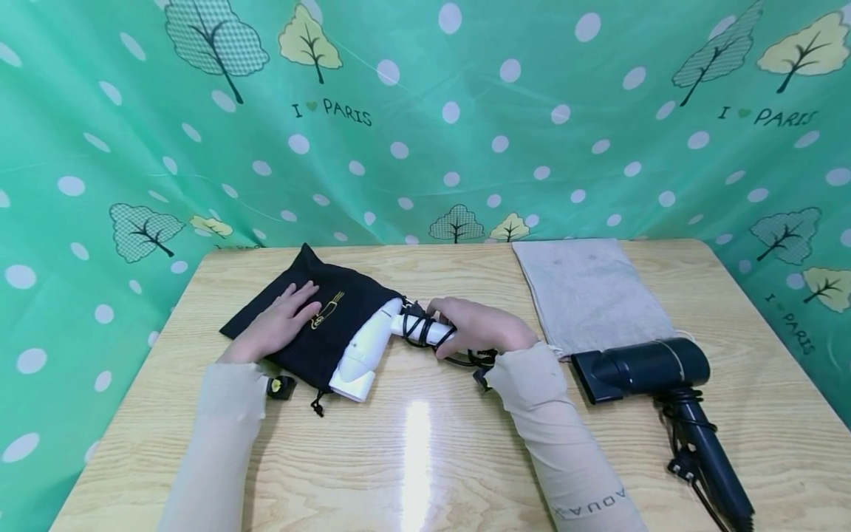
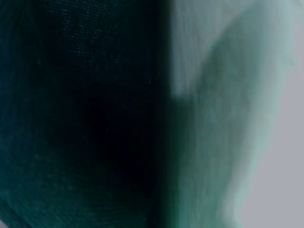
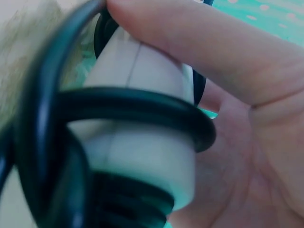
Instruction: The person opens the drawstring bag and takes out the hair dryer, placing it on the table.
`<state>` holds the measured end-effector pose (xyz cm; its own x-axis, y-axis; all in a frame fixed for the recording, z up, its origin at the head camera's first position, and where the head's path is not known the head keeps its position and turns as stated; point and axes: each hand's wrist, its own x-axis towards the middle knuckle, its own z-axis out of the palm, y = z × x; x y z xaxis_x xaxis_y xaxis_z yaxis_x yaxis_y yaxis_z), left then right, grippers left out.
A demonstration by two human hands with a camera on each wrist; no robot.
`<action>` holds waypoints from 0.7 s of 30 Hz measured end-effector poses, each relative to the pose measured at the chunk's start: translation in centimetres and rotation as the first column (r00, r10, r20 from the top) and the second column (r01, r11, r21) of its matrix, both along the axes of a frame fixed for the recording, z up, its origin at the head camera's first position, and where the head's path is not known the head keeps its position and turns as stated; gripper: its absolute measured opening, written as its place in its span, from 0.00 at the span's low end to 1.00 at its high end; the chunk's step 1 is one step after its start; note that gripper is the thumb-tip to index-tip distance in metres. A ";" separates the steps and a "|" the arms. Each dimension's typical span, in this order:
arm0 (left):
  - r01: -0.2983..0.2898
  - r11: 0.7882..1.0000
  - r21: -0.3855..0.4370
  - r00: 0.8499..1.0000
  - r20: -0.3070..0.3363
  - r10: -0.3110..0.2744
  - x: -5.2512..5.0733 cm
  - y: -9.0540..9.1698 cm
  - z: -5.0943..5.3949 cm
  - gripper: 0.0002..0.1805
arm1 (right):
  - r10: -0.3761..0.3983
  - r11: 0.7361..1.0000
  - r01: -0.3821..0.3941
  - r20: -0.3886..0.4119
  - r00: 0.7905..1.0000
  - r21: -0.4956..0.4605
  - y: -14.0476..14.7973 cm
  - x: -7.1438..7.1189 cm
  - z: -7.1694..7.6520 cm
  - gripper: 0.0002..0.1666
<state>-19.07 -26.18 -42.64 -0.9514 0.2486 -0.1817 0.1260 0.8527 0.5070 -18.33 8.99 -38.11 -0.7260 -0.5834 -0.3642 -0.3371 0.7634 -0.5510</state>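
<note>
A black drawstring bag [image 1: 352, 284] with a gold hair-dryer print lies on the left of the table. The body of a white hair dryer [image 1: 366, 349] sits partly inside its mouth, nozzle and handle outside. My left hand [image 1: 275, 325] rests on top of the bag with fingers extended. My right hand [image 1: 482, 325] grips the handle, which has a black cord [image 1: 417, 329] wound around it. In the right wrist view, the thumb and palm are around the white handle [image 3: 147, 142]. Dark cloth [image 2: 71, 118] fills much of the blurred left wrist view.
To the right, a black hair dryer [image 1: 645, 367] lies with its cord wrapped around the handle. Behind it a grey cloth bag [image 1: 592, 295] is spread flat. A green patterned curtain [image 1: 425, 148] stands behind the wooden table [image 1: 332, 465].
</note>
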 end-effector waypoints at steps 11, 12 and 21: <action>-0.005 1.000 0.003 1.000 -0.002 0.005 0.0 -0.4 0.1 0.35 | -0.013 1.000 0.013 0.040 0.999 0.005 -0.1 0.2 0.5 0.38; -0.008 1.000 0.004 1.000 0.000 0.008 0.1 -0.4 0.1 0.35 | -0.012 1.000 0.012 0.040 0.999 0.009 -0.1 0.3 0.6 0.38; -0.011 1.000 0.002 1.000 -0.003 0.011 0.3 -0.1 0.2 0.35 | -0.005 0.999 0.003 0.041 0.999 0.037 -0.1 0.8 1.2 0.29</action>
